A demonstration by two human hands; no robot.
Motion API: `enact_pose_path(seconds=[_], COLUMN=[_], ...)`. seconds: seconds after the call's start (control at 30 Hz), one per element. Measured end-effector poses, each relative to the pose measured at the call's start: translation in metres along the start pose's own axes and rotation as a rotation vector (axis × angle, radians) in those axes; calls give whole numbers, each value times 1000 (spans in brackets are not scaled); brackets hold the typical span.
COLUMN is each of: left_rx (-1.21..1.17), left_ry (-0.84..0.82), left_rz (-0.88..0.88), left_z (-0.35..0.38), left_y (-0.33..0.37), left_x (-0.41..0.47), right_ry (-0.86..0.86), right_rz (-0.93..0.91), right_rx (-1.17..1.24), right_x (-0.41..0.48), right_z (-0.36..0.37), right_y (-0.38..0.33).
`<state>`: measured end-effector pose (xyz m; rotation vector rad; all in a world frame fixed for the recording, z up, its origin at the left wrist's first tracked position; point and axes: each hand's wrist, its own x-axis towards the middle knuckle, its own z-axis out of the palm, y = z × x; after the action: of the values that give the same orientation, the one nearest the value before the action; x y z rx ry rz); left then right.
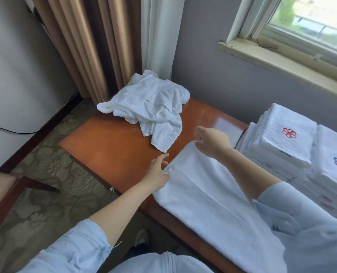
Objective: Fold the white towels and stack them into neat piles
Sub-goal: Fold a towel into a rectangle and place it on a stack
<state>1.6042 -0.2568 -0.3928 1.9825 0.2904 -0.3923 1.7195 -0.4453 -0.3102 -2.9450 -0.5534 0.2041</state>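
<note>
A long white towel [209, 198] lies lengthwise on the orange-brown table [112, 146], folded along a centre crease. My left hand [158, 170] pinches its far left corner at the table surface. My right hand [211, 139] grips the far right corner and holds it lifted a little above the table. A crumpled heap of white towels [153, 105] sits at the table's far end. At the right stand two piles of folded towels, one with a red emblem [281, 134] and one with a blue emblem [336, 168].
Tan curtains [81, 46] and a white sheer hang behind the heap. A window sill [281, 58] runs along the grey wall at the right. A wooden chair [4, 190] stands on the patterned carpet at the left. A black cable runs along the left wall.
</note>
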Motion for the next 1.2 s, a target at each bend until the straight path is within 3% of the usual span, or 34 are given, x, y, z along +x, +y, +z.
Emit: enact_pose_path(seconds=[0.17,0.63,0.73,0.87,0.93,1.03,1.2], left_rx=[29,395,409,352,347,351,295], left_ry=[31,-61,-66,-37,17,112,0], left_rz=[-31,-96,-93,-97,-86,-28,98], left_z=[-9,-25,-27,-36,-41,-44,-23], left_y=[-8,-48,-53,-59,-59,-54,-35], left_x=[19,66,73,79,78,72,59], right_ry=[187,103,4,-390,-406,-240,-22], right_rz=[84,267,331,549,596,681,739], right_rx=[190,583,736,1146,1175,1163,782], right_x=[1,-16,-21,-30,-35,-46,-83], right_z=[7,55,72,97,106,108,105], right_y=[-13,-55,-73,-87,-82,-67,-38])
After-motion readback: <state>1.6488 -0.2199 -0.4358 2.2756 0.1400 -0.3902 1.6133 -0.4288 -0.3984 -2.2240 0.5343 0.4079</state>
